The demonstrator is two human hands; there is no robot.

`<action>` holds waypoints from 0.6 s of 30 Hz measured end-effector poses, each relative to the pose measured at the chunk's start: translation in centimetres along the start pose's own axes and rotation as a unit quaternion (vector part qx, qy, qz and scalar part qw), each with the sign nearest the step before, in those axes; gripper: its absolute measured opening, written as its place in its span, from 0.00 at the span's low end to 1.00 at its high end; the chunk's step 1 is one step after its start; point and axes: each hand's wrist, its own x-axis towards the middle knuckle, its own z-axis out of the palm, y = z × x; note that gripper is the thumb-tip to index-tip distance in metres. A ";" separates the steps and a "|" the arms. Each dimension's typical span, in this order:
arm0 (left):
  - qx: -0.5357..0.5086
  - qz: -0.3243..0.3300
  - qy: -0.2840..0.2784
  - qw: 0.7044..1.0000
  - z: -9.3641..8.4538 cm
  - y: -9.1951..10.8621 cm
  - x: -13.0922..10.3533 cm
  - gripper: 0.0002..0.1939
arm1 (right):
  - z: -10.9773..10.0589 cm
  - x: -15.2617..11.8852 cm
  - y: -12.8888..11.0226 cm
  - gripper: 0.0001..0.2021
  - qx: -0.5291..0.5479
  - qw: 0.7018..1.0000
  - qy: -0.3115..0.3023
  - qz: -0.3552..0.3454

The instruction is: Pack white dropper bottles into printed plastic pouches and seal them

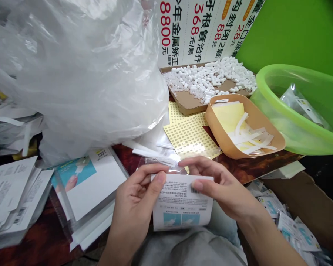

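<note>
A printed white card [183,203] with small text, a barcode and two blue pictures is held above my lap. My left hand [140,197] pinches its upper left edge, thumb on the printed face. On the right side, my right hand [218,184] has its thumb by the barcode and its fingers curled behind the top edge. Clear plastic shows just beyond the card's top edge; whether it belongs to the card I cannot tell. White strips [152,153] lie on the table right behind my fingertips.
A big translucent plastic bag [100,74] fills the back left. Card stacks [97,184] lie left. Yellow sticker sheets [190,135], an orange tray [245,153] of strips, a cardboard tray [187,103] of white pieces and a green basin [294,133] stand behind. Packets [296,229] fill a box at right.
</note>
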 end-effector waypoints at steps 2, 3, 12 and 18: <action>-0.011 -0.021 0.007 1.000 0.1 0.3 -0.2 0.04 | 0.1 0.3 -0.2 0.11 0.016 0.999 -0.020 0.034; -0.016 -0.030 0.014 0.999 0.1 0.5 -0.3 0.04 | 0.0 0.4 -0.3 0.10 0.021 0.998 -0.021 0.047; 0.009 -0.030 -0.022 0.999 -0.7 0.5 -0.5 0.01 | -0.4 -0.2 -0.8 0.08 -0.033 0.997 0.030 0.059; -0.013 -0.111 -0.097 0.989 -1.3 0.9 -0.5 0.06 | -0.8 -1.1 -0.1 0.11 -0.016 0.992 0.085 0.094</action>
